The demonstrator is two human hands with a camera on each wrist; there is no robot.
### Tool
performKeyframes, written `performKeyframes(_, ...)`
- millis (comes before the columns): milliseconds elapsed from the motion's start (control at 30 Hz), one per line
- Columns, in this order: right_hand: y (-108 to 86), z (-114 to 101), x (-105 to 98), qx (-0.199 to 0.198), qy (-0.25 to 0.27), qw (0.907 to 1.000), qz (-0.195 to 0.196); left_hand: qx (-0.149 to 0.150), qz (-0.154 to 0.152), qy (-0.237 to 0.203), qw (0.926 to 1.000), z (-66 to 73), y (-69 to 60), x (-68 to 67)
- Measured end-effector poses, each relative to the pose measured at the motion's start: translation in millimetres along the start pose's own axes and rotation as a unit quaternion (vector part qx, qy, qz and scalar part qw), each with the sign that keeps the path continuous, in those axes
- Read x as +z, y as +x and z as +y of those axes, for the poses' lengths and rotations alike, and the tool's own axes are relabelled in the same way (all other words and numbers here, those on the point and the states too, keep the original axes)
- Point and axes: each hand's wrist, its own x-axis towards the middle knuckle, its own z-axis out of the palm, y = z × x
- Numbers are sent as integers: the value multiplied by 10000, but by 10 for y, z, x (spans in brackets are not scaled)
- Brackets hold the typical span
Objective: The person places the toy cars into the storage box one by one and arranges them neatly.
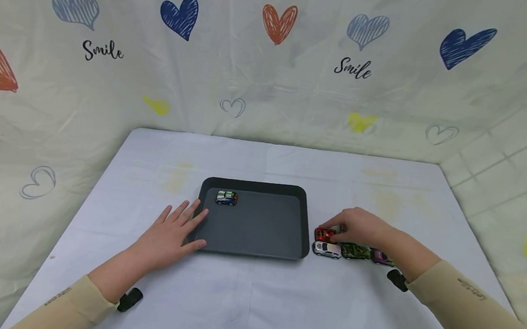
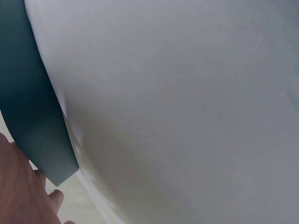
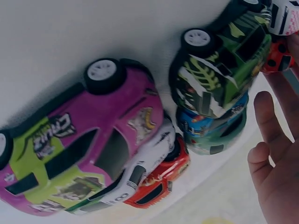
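Note:
My left hand lies with fingers spread at the left edge of a dark grey tray, touching its rim. The left wrist view shows part of that hand beside the tray's side. Inside the tray, at the back left, sits a small white, green and blue toy car. To the tray's right, my right hand pinches a red toy car between thumb and fingers. A white toy car stands just in front of it. In the right wrist view the red car is partly hidden by fingers.
Beside the white car stand a green patterned toy car and a purple one. Behind them in the right wrist view are a blue-green car, a white car and another red car. A white cloth covers the table.

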Motion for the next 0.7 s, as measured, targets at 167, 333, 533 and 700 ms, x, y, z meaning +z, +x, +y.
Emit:
performKeyframes(167,13,13,27,-6,-20,10000,-12,-2,-10,29,10000,9,-7,-13)
performKeyframes(333,36,29,32,-212,-51,9996,158,-13,-2,68,10000,7,-10,-23)
performKeyframes(533,50,29,0,-188,-97,9991,366,-17,12,64,10000,6,-7,-16)
performKeyframes(700,44,11,-53,-38,-99,9990,444,-10,0,50,10000,10,-10,-19)
